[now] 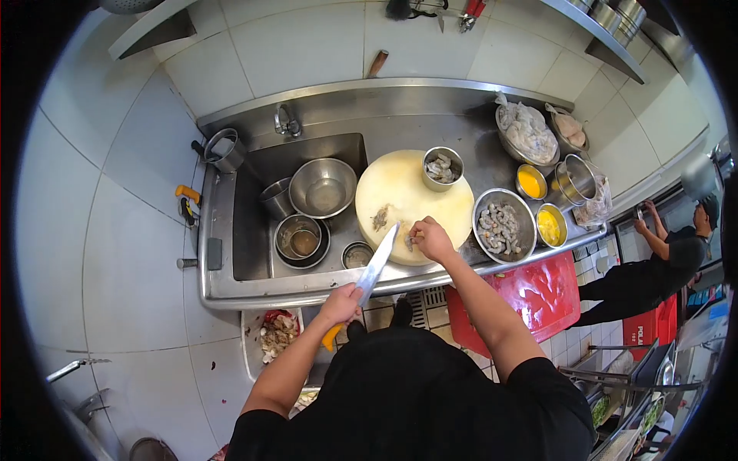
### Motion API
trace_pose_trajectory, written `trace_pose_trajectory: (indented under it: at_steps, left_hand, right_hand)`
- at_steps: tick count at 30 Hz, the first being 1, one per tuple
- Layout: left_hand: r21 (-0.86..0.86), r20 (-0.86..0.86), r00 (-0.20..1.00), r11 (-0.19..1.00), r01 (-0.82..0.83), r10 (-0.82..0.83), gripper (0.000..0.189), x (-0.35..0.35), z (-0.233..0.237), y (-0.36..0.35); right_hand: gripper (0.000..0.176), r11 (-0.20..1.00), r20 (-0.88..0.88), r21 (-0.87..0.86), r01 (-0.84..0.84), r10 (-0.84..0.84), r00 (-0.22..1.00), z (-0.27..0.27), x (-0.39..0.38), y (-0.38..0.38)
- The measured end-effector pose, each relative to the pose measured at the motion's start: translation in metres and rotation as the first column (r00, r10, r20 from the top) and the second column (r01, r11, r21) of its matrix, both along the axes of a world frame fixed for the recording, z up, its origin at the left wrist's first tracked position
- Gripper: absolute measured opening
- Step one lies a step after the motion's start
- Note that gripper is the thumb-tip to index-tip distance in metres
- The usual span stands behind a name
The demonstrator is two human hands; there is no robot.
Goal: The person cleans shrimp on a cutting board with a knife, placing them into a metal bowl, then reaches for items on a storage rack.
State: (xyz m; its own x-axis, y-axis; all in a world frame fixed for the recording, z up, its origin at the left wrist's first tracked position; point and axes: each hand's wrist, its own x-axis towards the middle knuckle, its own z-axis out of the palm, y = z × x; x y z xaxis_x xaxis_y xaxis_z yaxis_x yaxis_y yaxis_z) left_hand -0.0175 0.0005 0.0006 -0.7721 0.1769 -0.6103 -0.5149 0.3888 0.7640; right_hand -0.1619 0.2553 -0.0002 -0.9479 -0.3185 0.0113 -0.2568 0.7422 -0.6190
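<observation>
Gripping knife (377,265), pinching shrimp (409,243), "POLA" box (644,329)

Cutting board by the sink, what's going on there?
A person is working at the round board. The left hand grips a yellow-handled knife, with the blade angled over the board's near edge. The right hand holds down a small grey piece, probably shrimp, by the blade tip. A tin of shrimp stands on the board, and a bowl of more shrimp sits just to its right. A second person stands off to the right.
</observation>
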Motion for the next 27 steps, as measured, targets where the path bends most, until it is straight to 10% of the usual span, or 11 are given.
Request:
trace_pose_trajectory:
  at_steps: [10,12,19,27]
  left_hand:
    - [-0.328,-0.051,0.979,0.930,0.169,-0.196,0.029,-0.038,0.018,0.007]
    - [-0.435,-0.276,0.919,0.889,0.142,-0.282,0.029,-0.038,0.016,0.006]
    - [-0.253,-0.026,0.972,0.942,0.220,-0.234,0.031,-0.048,0.048,0.013]
    - [-0.472,-0.075,0.918,0.824,0.312,-0.390,0.033,-0.056,0.073,0.011]
  right_hand:
    - [0.015,0.993,0.032,-0.041,-0.108,0.109,0.993,0.000,-0.003,0.002]
    - [0.016,0.997,0.049,-0.060,-0.041,0.044,0.998,0.002,-0.002,0.002]
    - [0.014,0.998,0.043,-0.056,0.040,-0.038,0.998,-0.009,-0.003,-0.001]
    - [0.011,0.982,0.003,0.172,-0.084,0.084,0.996,0.001,-0.012,-0.005]
